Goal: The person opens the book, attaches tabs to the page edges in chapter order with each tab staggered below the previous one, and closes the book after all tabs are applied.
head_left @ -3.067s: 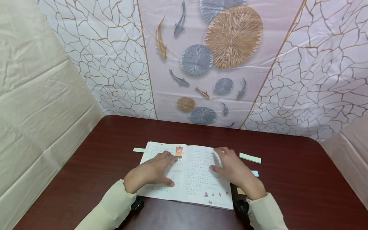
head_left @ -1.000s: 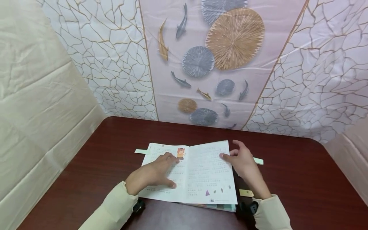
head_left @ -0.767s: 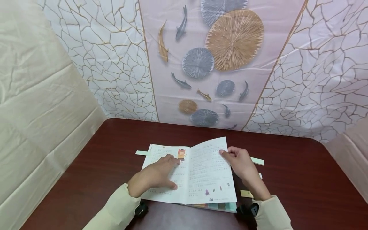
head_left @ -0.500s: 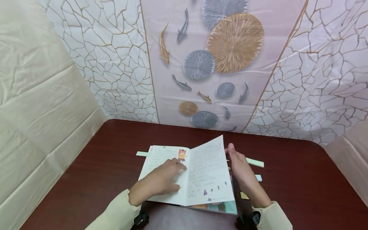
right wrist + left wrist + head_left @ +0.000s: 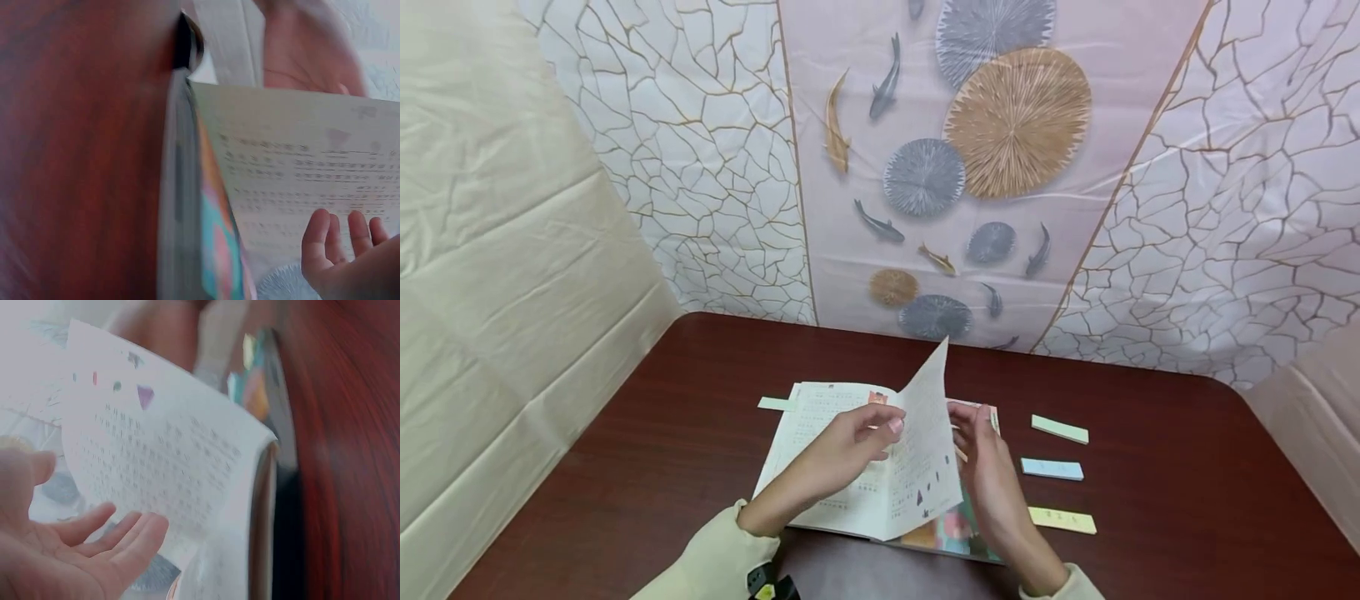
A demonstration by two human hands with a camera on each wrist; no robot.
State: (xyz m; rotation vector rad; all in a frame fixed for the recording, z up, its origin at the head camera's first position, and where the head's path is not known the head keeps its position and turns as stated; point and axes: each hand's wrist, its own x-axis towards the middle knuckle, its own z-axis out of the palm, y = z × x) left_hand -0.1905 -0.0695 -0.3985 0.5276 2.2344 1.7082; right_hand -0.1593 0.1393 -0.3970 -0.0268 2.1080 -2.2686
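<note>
An open book (image 5: 812,425) with printed text lies on the table. Its right-hand page (image 5: 921,454) stands raised, nearly upright, and a colourful picture page (image 5: 955,533) shows beneath. My left hand (image 5: 842,454) is over the left page, fingers loosely bent at the near side of the raised page. In the left wrist view, that hand (image 5: 94,550) has its palm up and nothing in its fingers. My right hand (image 5: 992,479) is behind the raised page, on its right, with relaxed fingers. The right wrist view shows its fingers (image 5: 317,240) spread before the page's back.
Right of the book lie a green sticky-note strip (image 5: 1060,429), a blue one (image 5: 1052,469) and a yellow one (image 5: 1063,520). A pale green tab (image 5: 775,404) sticks out from the book's left edge. A patterned cloth (image 5: 917,250) hangs behind the dark red table (image 5: 715,358).
My right hand has picked up the right page by its edge, swung it leftward to nearly upright and loosened its fingers. My left hand has moved from the left page toward the raised page.
</note>
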